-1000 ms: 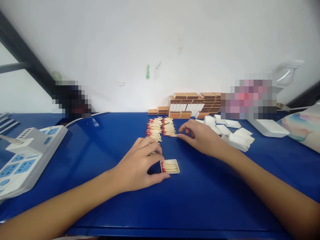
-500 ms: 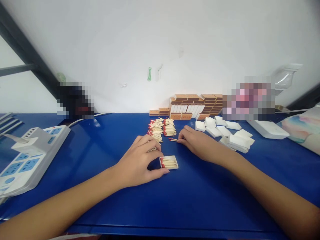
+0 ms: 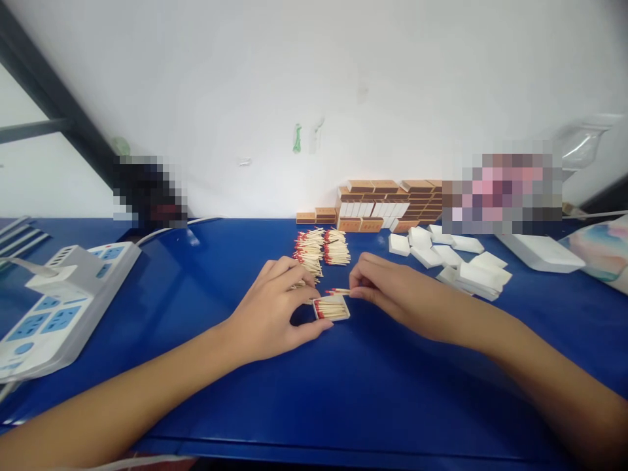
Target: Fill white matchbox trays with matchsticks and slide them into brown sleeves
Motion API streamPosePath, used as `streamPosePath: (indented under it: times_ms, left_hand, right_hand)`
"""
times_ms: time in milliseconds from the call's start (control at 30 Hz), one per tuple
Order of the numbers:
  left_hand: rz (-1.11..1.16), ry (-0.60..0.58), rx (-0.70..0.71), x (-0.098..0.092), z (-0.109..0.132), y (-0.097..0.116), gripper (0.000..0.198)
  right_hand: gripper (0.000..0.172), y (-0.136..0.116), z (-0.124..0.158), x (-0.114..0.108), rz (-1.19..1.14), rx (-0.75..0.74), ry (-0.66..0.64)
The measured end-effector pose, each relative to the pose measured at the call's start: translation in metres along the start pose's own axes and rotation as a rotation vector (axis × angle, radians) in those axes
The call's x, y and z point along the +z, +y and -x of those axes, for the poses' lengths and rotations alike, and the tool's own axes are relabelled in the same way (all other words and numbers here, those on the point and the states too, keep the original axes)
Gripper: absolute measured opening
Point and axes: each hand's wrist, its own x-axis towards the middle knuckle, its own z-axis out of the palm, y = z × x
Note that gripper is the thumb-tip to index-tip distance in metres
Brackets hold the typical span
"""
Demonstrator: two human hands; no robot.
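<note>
A small white matchbox tray [image 3: 332, 307] with red-tipped matches in it lies on the blue table [image 3: 343, 392]. My left hand [image 3: 275, 314] grips the tray's left end between thumb and fingers. My right hand [image 3: 392, 291] pinches a few matches [image 3: 338, 290] just above the tray's far edge. Behind the tray lie two loose piles of matches [image 3: 321, 252].
Empty white trays [image 3: 456, 258] are scattered at the right. Brown matchbox sleeves [image 3: 387, 206] are stacked against the white wall. A white and blue power strip [image 3: 53, 297] sits at the left. A white flat box [image 3: 540, 252] lies at the far right.
My right hand took a few matches from the pile and brought them back toward the tray. My left hand has kept hold of the tray.
</note>
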Motion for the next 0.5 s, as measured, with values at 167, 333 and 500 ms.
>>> streamPosePath:
  times_ms: [167,333,500]
  left_hand:
    - [0.023,-0.027,0.001,0.000,0.000,-0.001,0.029]
    - [0.027,-0.041,0.004,0.000,0.000,0.001,0.028]
    - [0.031,-0.047,0.016,0.000,0.001,0.002,0.028]
  right_hand:
    - [0.014,-0.013,-0.004,0.011,0.111,-0.037,-0.032]
    - [0.012,-0.020,-0.005,0.016,0.175,-0.025,-0.072]
    - [0.013,-0.021,-0.004,0.016,0.127,-0.043,-0.048]
